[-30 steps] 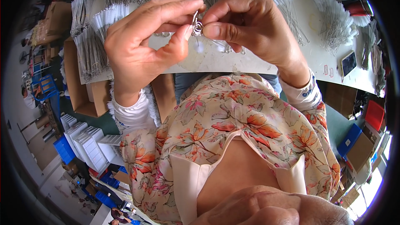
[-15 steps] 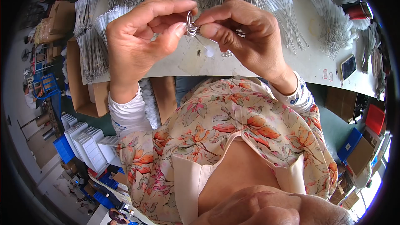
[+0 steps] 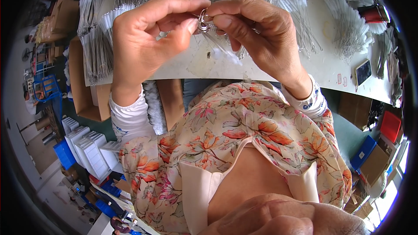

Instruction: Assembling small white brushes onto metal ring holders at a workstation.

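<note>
Hands drifting slightly up-frame since earlier. Left hand (image 3: 148, 39) and right hand (image 3: 257, 30) both pinching small metal ring (image 3: 203, 21), top centre. White table (image 3: 261, 67) with wire brush bundles (image 3: 348, 30); blue bins (image 3: 65, 154) lower left.

Both hands now sit higher and farther from the body than a second ago; the left hand (image 3: 148, 39) closes thumb and forefinger tighter around the metal ring (image 3: 203, 21) beside the right hand (image 3: 257, 35)

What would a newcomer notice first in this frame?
Two hands meet at top centre: the left hand and right hand pinch a small metal ring between their fingertips. Behind them, a white table is strewn with bundles of thin wire brushes; a phone lies at right.
</note>
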`<state>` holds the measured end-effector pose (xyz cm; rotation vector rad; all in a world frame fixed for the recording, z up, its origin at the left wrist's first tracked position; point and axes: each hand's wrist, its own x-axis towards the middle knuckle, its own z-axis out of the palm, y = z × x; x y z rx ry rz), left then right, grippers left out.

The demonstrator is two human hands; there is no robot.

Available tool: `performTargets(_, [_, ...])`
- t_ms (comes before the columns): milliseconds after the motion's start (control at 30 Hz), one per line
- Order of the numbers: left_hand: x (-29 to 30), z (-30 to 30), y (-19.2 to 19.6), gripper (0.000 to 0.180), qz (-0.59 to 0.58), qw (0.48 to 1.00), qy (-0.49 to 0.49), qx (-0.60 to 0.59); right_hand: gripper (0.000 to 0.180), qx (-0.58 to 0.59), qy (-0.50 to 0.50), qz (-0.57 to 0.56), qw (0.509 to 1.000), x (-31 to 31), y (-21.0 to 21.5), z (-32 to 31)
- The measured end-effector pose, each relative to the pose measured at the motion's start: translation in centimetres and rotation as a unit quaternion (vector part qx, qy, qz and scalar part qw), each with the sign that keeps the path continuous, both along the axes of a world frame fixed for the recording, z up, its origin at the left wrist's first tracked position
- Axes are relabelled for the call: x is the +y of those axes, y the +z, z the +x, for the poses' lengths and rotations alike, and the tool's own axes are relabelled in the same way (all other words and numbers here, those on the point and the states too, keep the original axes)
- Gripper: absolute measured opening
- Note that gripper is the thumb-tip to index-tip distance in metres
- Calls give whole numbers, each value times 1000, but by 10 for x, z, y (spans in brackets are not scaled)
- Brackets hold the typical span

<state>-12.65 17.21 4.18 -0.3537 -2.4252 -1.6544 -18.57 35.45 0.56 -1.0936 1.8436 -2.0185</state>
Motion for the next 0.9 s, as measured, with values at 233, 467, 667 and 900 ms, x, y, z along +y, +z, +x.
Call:
performTargets(233, [-16,-5,-1,16,-26,997,-58,-32,11,-94,58,0,994,-6,-3,-2])
performTargets(467, [-24,5,-24,15,241,965,6,-105,13,-147,97,3,984,-16,-14,-4])
performTargets(667, [-17,20,-11,12,-116,991,69,20,13,-149,92,7,984,-24,-19,-7])
performTargets(900, [-33,31,-19,18,127,978,23,-164,13,-169,147,26,974,-31,-19,0])
